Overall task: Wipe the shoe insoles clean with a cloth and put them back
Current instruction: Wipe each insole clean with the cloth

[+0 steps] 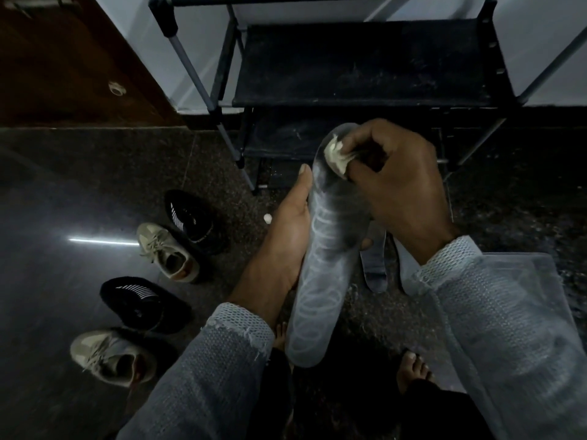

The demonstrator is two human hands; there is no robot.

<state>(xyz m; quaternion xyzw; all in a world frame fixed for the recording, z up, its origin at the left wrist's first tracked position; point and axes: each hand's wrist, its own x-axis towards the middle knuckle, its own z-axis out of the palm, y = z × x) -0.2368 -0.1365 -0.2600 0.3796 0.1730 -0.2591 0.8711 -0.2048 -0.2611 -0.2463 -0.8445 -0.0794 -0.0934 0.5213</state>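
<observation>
grey insole (324, 268) has pale ring prints, cloth (337, 157) is cream, sleeves (209, 369) are grey mesh knit, lower-left shoes are black with white stripes (144, 304) or beige (112, 357)

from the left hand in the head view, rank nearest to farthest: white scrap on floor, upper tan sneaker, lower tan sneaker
From the left hand:
1. White scrap, on the floor right beside the thumb side.
2. Upper tan sneaker, to its left.
3. Lower tan sneaker, far lower left.

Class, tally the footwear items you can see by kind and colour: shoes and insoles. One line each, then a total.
Black shoes: 2
Beige shoes: 2
Grey insoles: 3
Total: 7
</observation>
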